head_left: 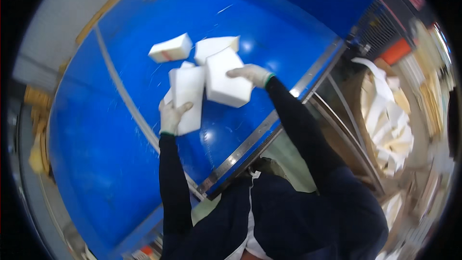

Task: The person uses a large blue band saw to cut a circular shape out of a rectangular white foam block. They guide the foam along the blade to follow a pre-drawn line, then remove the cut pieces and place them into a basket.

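Note:
My left hand (172, 116), in a white glove, grips a tall white foam block (191, 89) by its near left side, with the thumb on its face. My right hand (251, 74), gloved the same way, holds a wider white foam block (226, 81) by its right side, the fingers partly hidden behind it. The two blocks stand side by side, almost touching. Just beyond them lies a white foam piece (209, 47), partly covered by the right block. Farther left, a foam block with a reddish mark (171, 49) rests on the blue tabletop (120, 163).
A metal strip (245, 149) edges the table on my side, and a pale line (118, 79) crosses its left part. To the right, a large round container (361, 110) holds white offcuts (387, 115). A dark machine with an orange part (397, 50) stands at the far right.

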